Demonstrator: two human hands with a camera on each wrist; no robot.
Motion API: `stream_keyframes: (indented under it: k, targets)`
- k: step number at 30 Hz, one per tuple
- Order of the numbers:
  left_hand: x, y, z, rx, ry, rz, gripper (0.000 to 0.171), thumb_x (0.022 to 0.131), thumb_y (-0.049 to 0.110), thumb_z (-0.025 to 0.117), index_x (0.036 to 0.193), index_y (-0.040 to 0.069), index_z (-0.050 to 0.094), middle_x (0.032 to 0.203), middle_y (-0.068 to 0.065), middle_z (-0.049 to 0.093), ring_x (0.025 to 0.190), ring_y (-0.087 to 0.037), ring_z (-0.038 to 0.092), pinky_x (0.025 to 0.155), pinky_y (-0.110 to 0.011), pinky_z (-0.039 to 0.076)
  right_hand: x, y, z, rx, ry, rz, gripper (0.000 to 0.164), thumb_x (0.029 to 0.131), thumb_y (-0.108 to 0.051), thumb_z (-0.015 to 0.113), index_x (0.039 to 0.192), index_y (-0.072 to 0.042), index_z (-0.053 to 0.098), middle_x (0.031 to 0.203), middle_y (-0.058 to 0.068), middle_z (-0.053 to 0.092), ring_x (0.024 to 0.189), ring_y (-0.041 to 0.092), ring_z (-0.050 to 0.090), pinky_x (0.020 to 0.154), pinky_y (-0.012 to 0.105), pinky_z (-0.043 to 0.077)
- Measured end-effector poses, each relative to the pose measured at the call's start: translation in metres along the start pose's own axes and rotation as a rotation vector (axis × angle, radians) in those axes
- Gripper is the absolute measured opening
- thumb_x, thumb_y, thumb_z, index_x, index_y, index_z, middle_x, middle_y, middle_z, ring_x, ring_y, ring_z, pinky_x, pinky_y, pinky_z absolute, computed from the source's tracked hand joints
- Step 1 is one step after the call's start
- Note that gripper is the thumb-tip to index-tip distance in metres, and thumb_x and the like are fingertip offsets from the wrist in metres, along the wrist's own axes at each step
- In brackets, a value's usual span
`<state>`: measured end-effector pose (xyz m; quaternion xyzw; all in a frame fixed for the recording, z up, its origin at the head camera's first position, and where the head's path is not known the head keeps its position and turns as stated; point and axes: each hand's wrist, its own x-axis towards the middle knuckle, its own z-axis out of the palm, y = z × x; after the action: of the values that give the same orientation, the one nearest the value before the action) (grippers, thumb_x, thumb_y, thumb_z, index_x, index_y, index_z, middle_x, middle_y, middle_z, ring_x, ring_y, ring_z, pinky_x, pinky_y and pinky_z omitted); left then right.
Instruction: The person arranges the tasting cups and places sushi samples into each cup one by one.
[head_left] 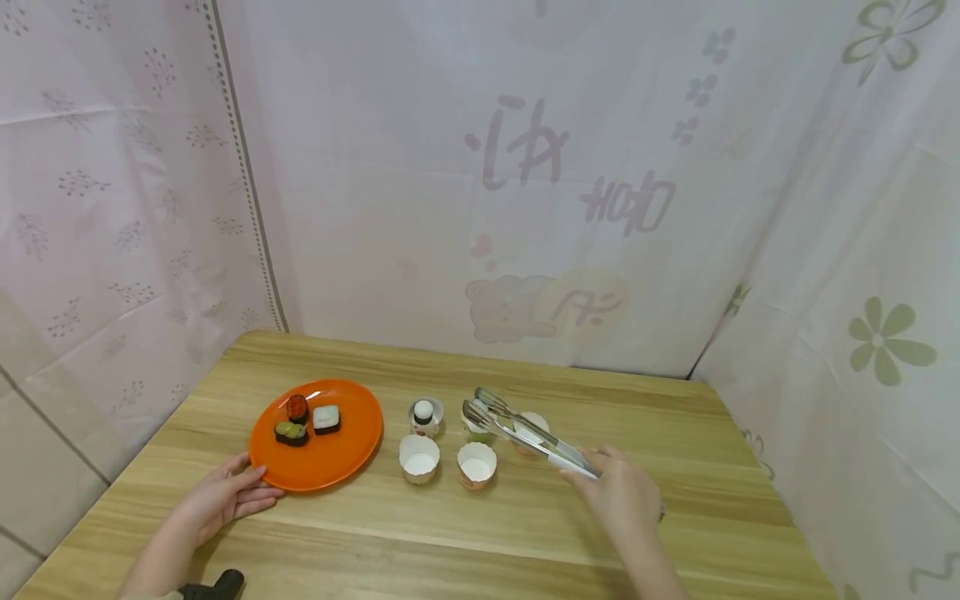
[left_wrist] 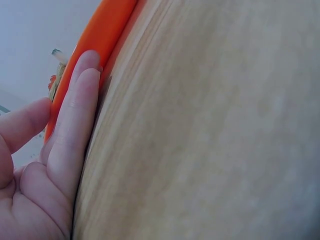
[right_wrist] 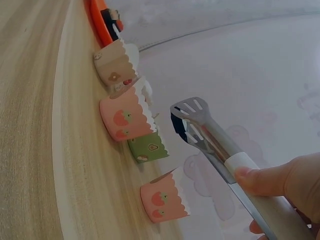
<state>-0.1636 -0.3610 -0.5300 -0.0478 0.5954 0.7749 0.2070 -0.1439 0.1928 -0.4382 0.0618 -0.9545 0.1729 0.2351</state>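
My left hand (head_left: 225,497) pinches the near-left rim of an orange plate (head_left: 352,450), thumb above and fingers along its underside. On the plate sit three sushi pieces: one red-topped (head_left: 297,407), one green-topped (head_left: 291,432) and one white-topped (head_left: 326,418). My right hand (head_left: 618,492) grips metal tongs (head_left: 536,437) by their pale handles. The tongs' tips are over a green paper cup (right_wrist: 149,147), with a small dark piece (right_wrist: 178,124) between them. Another cup (head_left: 425,429) at the back holds a black-and-white piece (head_left: 423,412).
Two paper cups stand in front, a left one (head_left: 418,461) and a right one (head_left: 477,467). A pink cup (right_wrist: 162,199) stands behind the tongs at the right. The wooden table (head_left: 360,533) is backed by patterned cloth (head_left: 420,208).
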Motion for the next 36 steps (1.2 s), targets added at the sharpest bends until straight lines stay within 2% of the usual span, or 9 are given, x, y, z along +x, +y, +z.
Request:
stream_keyframes:
  k: [20, 29, 36]
  targets:
    - [0.0007, -0.0015, 0.0008, -0.005, 0.002, -0.001, 0.074, 0.105, 0.015, 0.041, 0.148, -0.002, -0.017, 0.101, -0.016, 0.067, 0.096, -0.028, 0.067, 0.09, -0.042, 0.052, -0.0032, 0.0068, 0.0029, -0.016, -0.04, 0.005, 0.048, 0.066, -0.036, 0.086, 0.098, -0.003, 0.075, 0.084, 0.004, 0.068, 0.052, 0.009, 0.045, 0.038, 0.019, 0.035]
    - [-0.0002, -0.0005, 0.0012, -0.003, 0.004, 0.0, 0.073, 0.105, 0.015, 0.041, 0.148, -0.003, -0.016, 0.1, -0.016, 0.067, 0.095, -0.028, 0.067, 0.089, -0.042, 0.052, -0.0018, 0.0073, 0.0036, -0.022, -0.006, 0.001, 0.045, 0.065, -0.037, 0.087, 0.093, -0.004, 0.076, 0.091, 0.01, 0.07, 0.06, 0.018, 0.059, 0.037, 0.02, 0.037]
    - [0.0012, -0.0022, -0.0008, -0.011, 0.011, 0.004, 0.073, 0.105, 0.015, 0.041, 0.148, -0.002, -0.015, 0.099, -0.017, 0.067, 0.095, -0.028, 0.067, 0.089, -0.042, 0.052, -0.0027, 0.0075, 0.005, -0.025, -0.025, 0.004, 0.048, 0.066, -0.039, 0.086, 0.095, -0.003, 0.075, 0.09, 0.008, 0.069, 0.056, 0.014, 0.055, 0.037, 0.019, 0.036]
